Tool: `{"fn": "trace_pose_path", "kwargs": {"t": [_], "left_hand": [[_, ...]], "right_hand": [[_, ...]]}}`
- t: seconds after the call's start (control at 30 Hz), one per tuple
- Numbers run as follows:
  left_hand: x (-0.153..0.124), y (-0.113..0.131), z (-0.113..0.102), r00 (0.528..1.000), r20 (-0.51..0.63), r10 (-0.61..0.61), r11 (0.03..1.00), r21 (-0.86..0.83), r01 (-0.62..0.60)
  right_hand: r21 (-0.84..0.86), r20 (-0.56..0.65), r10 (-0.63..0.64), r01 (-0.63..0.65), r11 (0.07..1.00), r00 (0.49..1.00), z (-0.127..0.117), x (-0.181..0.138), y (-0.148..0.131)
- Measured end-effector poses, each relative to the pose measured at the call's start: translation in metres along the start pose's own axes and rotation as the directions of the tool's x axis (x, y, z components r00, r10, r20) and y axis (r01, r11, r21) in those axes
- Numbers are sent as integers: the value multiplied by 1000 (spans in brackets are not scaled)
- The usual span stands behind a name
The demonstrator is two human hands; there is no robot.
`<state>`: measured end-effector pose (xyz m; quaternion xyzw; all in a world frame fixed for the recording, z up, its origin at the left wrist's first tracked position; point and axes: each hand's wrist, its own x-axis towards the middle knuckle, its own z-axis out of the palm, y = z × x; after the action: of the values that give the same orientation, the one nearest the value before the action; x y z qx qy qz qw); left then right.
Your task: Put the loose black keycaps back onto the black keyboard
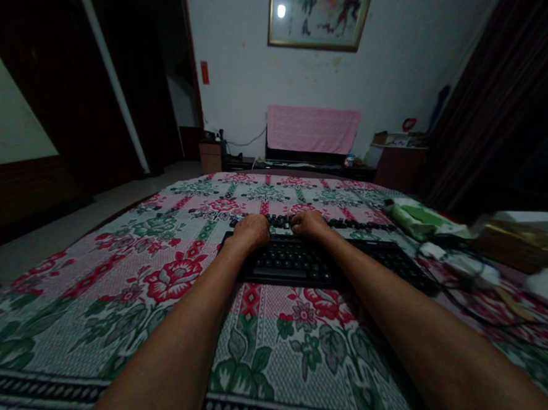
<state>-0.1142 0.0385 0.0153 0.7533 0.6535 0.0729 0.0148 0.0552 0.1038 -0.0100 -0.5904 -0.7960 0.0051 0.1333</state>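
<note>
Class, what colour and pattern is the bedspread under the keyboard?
The bedspread is floral: red and green flowers on a pale ground, clearest in the head view.

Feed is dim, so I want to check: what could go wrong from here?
1. The small dark pieces lined up past the keyboard could scatter on the soft bedspread if the left hand or right hand nudges them.
2. The cable beside the keyboard may snag.
</note>
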Motion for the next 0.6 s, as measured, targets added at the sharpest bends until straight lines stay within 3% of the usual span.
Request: {"fn": "trace_pose_path", "kwargs": {"t": [0.27,0.43,0.6], "left_hand": [[1,1,0,1000,20,-11,1000,5,11],[1,2,0,1000,-16,-15,999,-32,14],[-3,11,-3,979,-93,184,953,-227,-200]], "right_hand": [[91,-33,21,-18,996,999,-6,-5,5],[233,-98,-64,85,969,993,-25,-33,12],[346,-54,-242,246,906,969,-37,-63,12]]}}
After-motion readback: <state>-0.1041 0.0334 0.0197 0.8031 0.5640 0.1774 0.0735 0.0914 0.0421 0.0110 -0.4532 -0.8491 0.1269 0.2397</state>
